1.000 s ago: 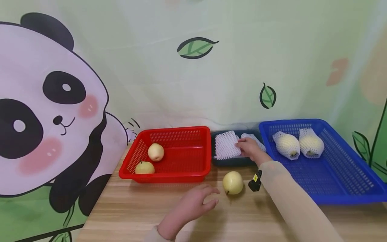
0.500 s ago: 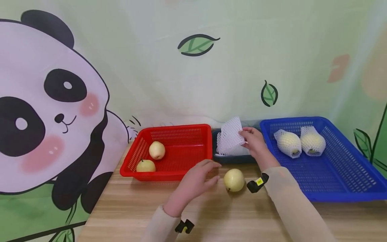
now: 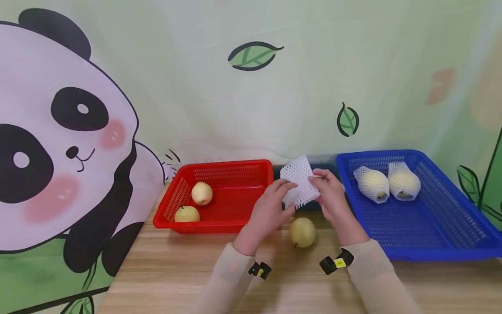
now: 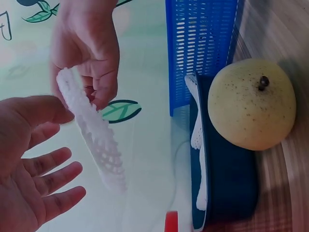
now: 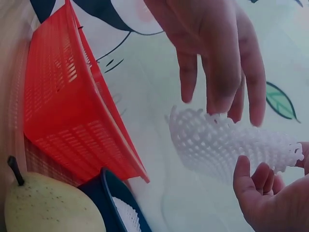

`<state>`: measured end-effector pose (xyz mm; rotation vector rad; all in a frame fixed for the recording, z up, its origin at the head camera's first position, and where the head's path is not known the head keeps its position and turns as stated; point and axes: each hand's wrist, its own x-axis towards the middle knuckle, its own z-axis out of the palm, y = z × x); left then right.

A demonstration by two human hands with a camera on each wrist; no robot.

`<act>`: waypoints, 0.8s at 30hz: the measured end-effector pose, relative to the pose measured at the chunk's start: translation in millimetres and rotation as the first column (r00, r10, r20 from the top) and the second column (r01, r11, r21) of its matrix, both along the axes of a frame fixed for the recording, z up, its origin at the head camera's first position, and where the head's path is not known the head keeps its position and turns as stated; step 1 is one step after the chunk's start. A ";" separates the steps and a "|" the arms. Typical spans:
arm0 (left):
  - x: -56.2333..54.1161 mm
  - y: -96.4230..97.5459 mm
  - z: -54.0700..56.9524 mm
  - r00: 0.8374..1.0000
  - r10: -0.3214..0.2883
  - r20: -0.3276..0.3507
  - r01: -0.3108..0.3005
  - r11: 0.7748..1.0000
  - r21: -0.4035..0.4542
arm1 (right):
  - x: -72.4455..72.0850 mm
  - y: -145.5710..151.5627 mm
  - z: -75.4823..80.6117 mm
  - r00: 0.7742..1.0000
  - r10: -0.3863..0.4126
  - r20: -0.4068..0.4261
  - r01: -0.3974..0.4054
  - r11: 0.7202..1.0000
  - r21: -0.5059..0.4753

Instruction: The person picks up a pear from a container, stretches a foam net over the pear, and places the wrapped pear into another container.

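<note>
Foam net (image 3: 300,178) hangs between two hands, above the near edge of the dark tray (image 4: 231,179) and just beyond the bare pear (image 3: 302,232) on the worktop (image 3: 157,270). The right hand (image 3: 332,198) pinches its right edge. What's new is the left hand (image 3: 270,209): it has come up to the net's left side, fingers loose, and I can't tell whether its thumb touches. To my eye, work has passed from fetching the net to two-handed handling; the pear sits uncovered, while two netted pears (image 3: 373,185) lie in the blue basket (image 3: 415,231) at right.
</note>
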<state>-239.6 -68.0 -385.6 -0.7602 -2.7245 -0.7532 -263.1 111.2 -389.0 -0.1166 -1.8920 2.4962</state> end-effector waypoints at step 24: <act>-15.6 15.4 -0.2 0.995 0.090 0.053 -0.098 0.982 0.160 | 19.1 0.6 -1.5 0.992 0.125 -0.024 -0.119 0.975 0.187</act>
